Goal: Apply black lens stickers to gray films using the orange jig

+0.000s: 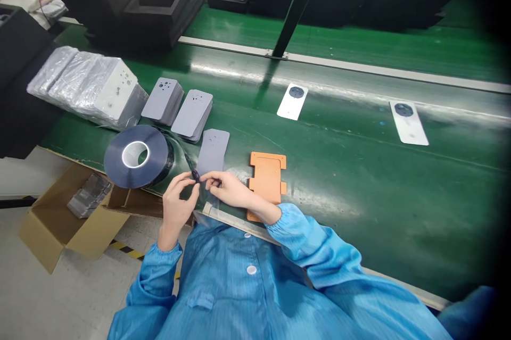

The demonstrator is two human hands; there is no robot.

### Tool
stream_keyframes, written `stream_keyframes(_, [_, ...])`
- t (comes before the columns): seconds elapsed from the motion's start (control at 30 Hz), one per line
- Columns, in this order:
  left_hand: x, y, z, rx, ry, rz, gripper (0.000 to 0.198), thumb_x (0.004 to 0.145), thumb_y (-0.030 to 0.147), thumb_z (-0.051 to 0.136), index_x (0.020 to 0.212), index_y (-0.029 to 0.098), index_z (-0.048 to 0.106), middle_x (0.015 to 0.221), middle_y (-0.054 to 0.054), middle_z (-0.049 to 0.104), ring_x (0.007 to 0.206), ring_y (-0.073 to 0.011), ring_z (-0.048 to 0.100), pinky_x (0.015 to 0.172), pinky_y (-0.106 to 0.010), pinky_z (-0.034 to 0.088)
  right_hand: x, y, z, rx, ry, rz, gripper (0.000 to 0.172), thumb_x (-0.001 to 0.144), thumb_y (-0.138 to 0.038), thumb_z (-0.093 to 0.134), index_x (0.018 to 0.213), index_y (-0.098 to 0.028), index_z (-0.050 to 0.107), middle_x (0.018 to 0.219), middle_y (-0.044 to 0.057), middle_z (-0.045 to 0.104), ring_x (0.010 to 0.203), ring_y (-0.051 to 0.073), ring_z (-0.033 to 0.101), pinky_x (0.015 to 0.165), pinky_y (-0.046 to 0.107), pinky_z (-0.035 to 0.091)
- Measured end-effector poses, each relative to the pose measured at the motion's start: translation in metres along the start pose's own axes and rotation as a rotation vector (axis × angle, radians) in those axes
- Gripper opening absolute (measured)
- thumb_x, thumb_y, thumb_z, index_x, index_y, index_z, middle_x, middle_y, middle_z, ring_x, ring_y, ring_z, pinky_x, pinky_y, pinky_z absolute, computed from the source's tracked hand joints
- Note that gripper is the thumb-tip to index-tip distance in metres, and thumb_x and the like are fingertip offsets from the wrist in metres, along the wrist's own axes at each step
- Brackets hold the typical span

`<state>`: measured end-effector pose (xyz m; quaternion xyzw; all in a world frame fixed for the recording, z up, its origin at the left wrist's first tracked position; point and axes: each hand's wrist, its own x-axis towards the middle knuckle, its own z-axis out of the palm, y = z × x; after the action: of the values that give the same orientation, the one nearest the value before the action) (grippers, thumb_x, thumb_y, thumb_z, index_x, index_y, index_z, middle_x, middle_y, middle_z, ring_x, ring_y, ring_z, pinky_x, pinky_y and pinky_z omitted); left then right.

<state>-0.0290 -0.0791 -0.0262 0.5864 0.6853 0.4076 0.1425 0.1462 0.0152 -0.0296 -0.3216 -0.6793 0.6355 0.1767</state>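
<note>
My left hand [179, 199] pinches a clear strip [187, 158] with dark pieces on it, thumb and forefinger closed at a dark round piece. The strip runs from a big dark roll [115, 162] with a white core, lying on its side to the left. At the same dark piece, the forefinger of my right hand [227, 189] touches from the right, fingers bent together; whether it grips the piece is hard to make out. Just beyond my hands lies a small stack of grey phone-back-shaped panels [213, 151]. An orange fixture plate [266, 175] lies partly beneath my right forearm.
Two taller grey panel stacks [194, 113] and plastic-wrapped panels [85, 84] stand beyond the roll. Two white panels with dark round pieces [293, 101] lie on the green bench [359, 196]. Black trays [159, 5] rise behind; an open carton [51, 223] sits below left.
</note>
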Motion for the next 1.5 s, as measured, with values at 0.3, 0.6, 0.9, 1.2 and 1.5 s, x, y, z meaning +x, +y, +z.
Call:
stream_keyframes(0.3, [0.002, -0.004, -0.032, -0.129, 0.315, -0.335, 0.021, 0.092, 0.040, 0.064, 0.090, 0.019, 0.067, 0.092, -0.006, 0.075, 0.081, -0.0189, 0.073, 0.075, -0.030, 0.058, -0.001, 0.008, 0.000, -0.077, 0.016, -0.024, 0.047, 0.082, -0.001, 0.053, 0.123, -0.014, 0.072, 0.093, 0.002, 0.075, 0.076, 0.012, 0.066, 0.078, 0.027, 0.053])
stream_keyframes(0.6, [0.012, 0.042, 0.003, -0.564, -0.083, -0.394, 0.022, 0.091, 0.041, 0.069, 0.084, 0.021, 0.065, 0.075, 0.000, 0.070, 0.066, -0.0177, 0.070, 0.062, -0.029, 0.058, -0.036, -0.008, -0.037, 0.123, 0.297, -0.040, 0.027, 0.094, -0.032, 0.066, 0.113, -0.018, 0.079, 0.105, 0.008, 0.078, 0.090, 0.018, 0.071, 0.083, 0.033, 0.058])
stream_keyframes(0.9, [0.032, 0.090, 0.062, -0.498, -0.379, -0.300, 0.021, 0.094, 0.039, 0.070, 0.086, 0.019, 0.070, 0.079, -0.003, 0.077, 0.063, -0.0149, 0.071, 0.060, -0.025, 0.056, -0.094, 0.010, -0.089, 0.255, 0.540, 0.096, 0.029, 0.083, -0.038, 0.075, 0.103, -0.018, 0.083, 0.090, 0.008, 0.080, 0.076, 0.018, 0.070, 0.072, 0.034, 0.059])
stream_keyframes(1.2, [0.017, 0.088, 0.095, -0.050, -0.369, 0.054, 0.017, 0.099, 0.031, 0.062, 0.111, 0.020, 0.068, 0.106, -0.008, 0.073, 0.094, -0.0206, 0.069, 0.081, -0.035, 0.057, -0.106, 0.036, -0.120, -0.024, 0.801, 0.129, 0.026, 0.088, -0.031, 0.065, 0.101, -0.018, 0.084, 0.087, 0.007, 0.078, 0.064, 0.014, 0.057, 0.059, 0.029, 0.047])
stream_keyframes(1.5, [0.008, 0.077, 0.118, 0.045, -0.409, 0.195, 0.033, 0.102, 0.030, 0.060, 0.133, 0.021, 0.061, 0.125, -0.012, 0.066, 0.114, -0.0256, 0.067, 0.099, -0.041, 0.057, -0.104, 0.047, -0.117, -0.181, 0.790, 0.081, 0.024, 0.090, -0.024, 0.063, 0.103, -0.022, 0.083, 0.078, 0.002, 0.068, 0.066, 0.014, 0.056, 0.064, 0.030, 0.046])
